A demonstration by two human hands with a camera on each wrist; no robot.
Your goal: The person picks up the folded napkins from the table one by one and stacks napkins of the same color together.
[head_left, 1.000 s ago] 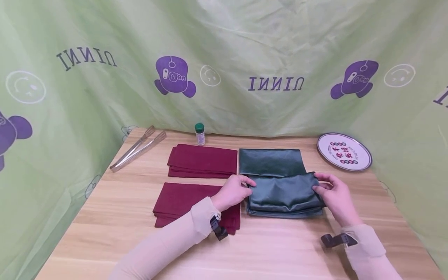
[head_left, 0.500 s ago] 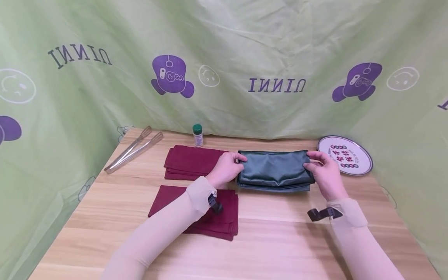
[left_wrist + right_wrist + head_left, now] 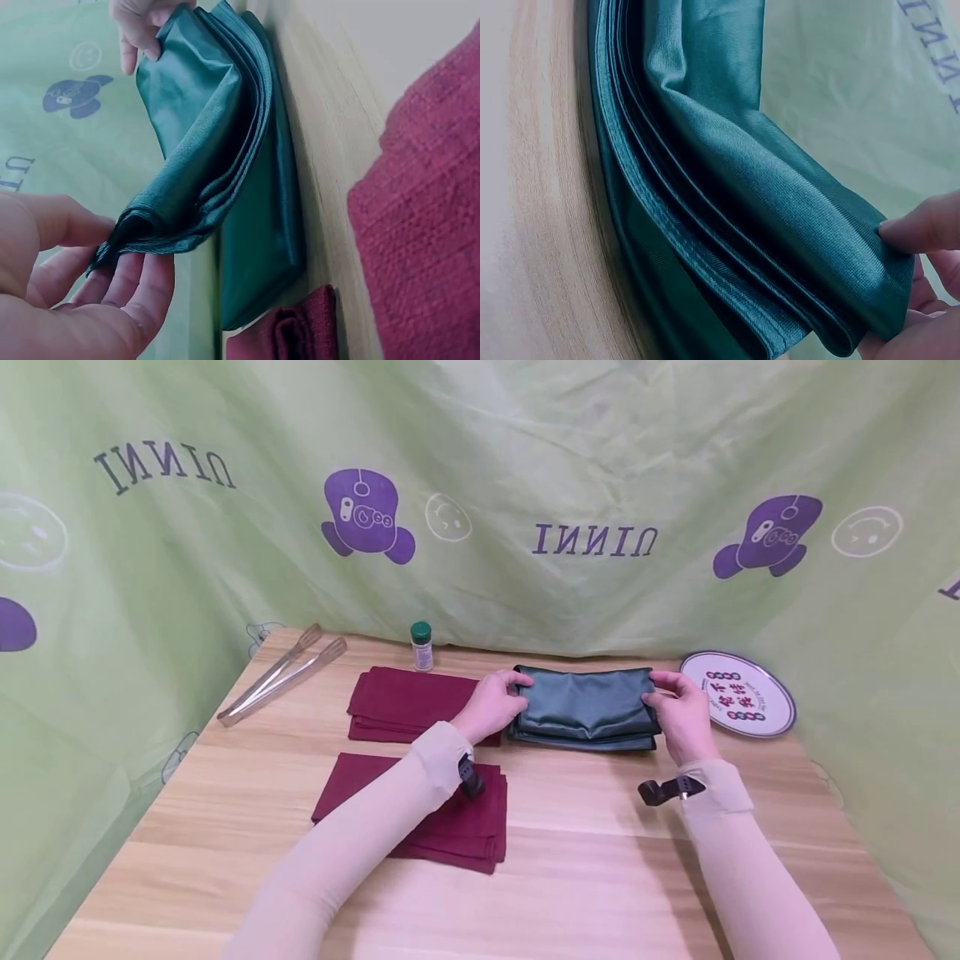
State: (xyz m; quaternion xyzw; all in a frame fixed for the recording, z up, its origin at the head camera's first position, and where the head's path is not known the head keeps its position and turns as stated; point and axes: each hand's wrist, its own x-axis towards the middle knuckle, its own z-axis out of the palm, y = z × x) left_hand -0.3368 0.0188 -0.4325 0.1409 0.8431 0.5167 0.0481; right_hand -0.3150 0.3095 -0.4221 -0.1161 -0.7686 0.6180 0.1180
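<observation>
A folded, satiny dark green cloth (image 3: pixel 588 703) is held between both hands toward the back of the table. My left hand (image 3: pixel 491 703) pinches its left end between thumb and fingers, and my right hand (image 3: pixel 684 714) pinches the right end. Beneath it lies a second folded green cloth (image 3: pixel 262 255), seen in the left wrist view; the held ends curve up off it. Several stacked layers of the held cloth (image 3: pixel 772 172) show in the right wrist view. Beside my left hand rests a folded dark red cloth (image 3: pixel 405 697), and another folded red cloth (image 3: pixel 468 831) lies nearer, partly behind my left forearm.
Metal tongs (image 3: pixel 277 681) lie at the table's left. A small green-capped bottle (image 3: pixel 422 647) stands behind the red cloths. At the back right is a round white plate (image 3: pixel 738 693) with printed characters. A green printed curtain (image 3: pixel 592 593) hangs behind the wooden table (image 3: pixel 585 868).
Both hands have carried the held green cloth away from the body, from lower on the table to over the rear green cloth. During the last half second they moved slightly farther back.
</observation>
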